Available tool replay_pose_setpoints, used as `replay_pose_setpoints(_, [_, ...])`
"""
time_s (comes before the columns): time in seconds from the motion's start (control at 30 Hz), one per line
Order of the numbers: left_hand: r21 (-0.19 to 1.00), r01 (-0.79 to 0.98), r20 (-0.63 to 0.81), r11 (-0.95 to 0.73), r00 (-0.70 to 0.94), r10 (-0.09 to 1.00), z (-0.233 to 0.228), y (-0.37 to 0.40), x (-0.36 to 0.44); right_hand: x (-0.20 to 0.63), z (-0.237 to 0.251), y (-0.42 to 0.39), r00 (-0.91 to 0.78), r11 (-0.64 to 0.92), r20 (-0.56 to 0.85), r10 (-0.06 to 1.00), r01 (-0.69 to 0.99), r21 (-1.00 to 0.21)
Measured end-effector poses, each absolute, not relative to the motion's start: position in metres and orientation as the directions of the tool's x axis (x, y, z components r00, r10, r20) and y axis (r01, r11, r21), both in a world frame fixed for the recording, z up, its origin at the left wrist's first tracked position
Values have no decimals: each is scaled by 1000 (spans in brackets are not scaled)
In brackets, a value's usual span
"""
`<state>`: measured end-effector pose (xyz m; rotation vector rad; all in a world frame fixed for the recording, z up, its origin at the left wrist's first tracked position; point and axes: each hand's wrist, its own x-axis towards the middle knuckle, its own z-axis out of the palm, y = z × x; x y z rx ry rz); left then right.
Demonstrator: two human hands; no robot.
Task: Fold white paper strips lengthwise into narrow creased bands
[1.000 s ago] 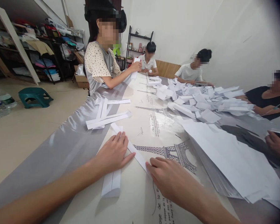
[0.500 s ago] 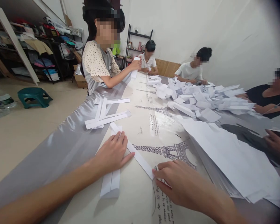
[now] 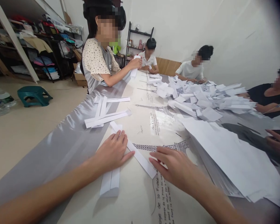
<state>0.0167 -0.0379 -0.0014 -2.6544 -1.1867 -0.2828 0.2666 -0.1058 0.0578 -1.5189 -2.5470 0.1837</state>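
My left hand (image 3: 113, 152) lies flat, fingers spread, pinning the folded paper (image 3: 112, 180) to the table (image 3: 140, 199); nothing is clasped in that grip. A long folded paper strip (image 3: 135, 152) runs on a diagonal from beyond my left fingertips down toward me, ending just beside my right hand (image 3: 175, 168). The right grip is loose and open, fingers curved and touching down at the strip's near end. So the strip's long axis bridges both hands, with the right nearer its free end.
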Motion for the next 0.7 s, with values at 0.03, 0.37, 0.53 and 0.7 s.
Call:
replay_pose_setpoints(0.03, [-124,746,268,-654,660,702,-2,-37,16,264,55,-102,-453,463,103,886,841,-279])
replay_pose_setpoints(0.37, [-135,643,333,-754,746,576,6,-25,6,249,26,-86,-398,402,99,912,816,-416])
replay_pose_setpoints(0.53, [-127,554,345,-823,802,487,0,-33,7,255,22,-80,-530,556,185,828,732,-393])
replay_pose_setpoints(0.7, [-55,534,389,-844,790,475,-7,-34,9,252,22,-83,-595,631,212,775,716,-297])
